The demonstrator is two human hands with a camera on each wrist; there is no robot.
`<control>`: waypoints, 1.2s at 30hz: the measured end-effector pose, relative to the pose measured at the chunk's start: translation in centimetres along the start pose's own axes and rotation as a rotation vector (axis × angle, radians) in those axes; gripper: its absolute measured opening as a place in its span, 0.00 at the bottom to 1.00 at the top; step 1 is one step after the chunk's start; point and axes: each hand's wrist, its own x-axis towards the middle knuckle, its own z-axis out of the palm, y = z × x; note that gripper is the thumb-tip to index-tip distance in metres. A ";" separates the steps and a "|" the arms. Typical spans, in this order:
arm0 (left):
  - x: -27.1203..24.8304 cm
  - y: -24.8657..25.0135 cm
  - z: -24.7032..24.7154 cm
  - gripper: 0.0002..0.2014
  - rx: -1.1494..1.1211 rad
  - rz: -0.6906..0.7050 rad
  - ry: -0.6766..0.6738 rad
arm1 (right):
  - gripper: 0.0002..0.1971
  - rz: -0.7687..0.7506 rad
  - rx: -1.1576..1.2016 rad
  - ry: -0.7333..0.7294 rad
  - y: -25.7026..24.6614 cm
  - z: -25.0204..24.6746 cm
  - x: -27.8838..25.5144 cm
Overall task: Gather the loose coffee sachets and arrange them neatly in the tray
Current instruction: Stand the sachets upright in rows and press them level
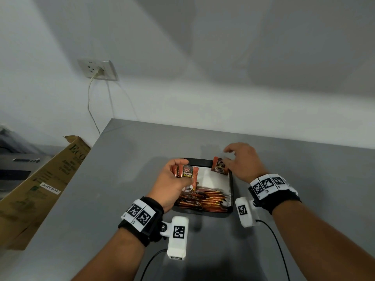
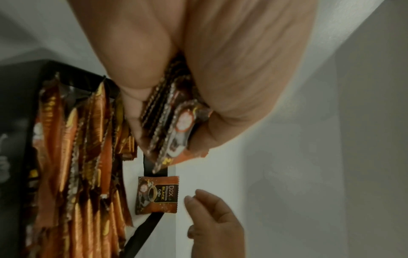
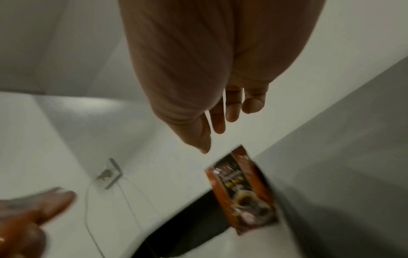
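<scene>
At the tray's [image 1: 231, 191] far rim, one loose sachet [image 1: 220, 166] stands propped against the wall, face toward the person, long axis running up the wall, not flat. Right hand [image 1: 242, 163] is the nearer one: fingers spread and relaxed, holding nothing, fingertips just beside the sachet's right edge. Contact or not, can't tell. Left hand [image 1: 175, 179] sits over the tray's left side, gripping a small stack of sachets [image 1: 187, 172], fingers curled round them. Tray's near half already holds a fanned row of sachets [image 1: 205, 199] lying overlapped; bare white liner between that row and the far rim.

My read: next move is right hand pinching the propped sachet.

Left wrist view shows a gap between the right fingertips [image 2: 192, 198] and the sachet; head view hides it. Right wrist view is blurred but confirms an empty palm.
</scene>
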 end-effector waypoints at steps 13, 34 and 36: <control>2.0 0.7 1.1 0.18 0.065 -0.001 0.169 | 0.09 -0.140 0.137 -0.166 -4.7 -1.3 0.0; 2.0 0.1 -1.2 0.16 0.038 -0.034 0.197 | 0.12 -0.129 -0.280 -0.215 -4.6 3.3 3.1; 1.9 0.1 -1.2 0.17 0.051 -0.038 0.190 | 0.12 -0.123 -0.279 -0.210 -4.5 3.4 3.1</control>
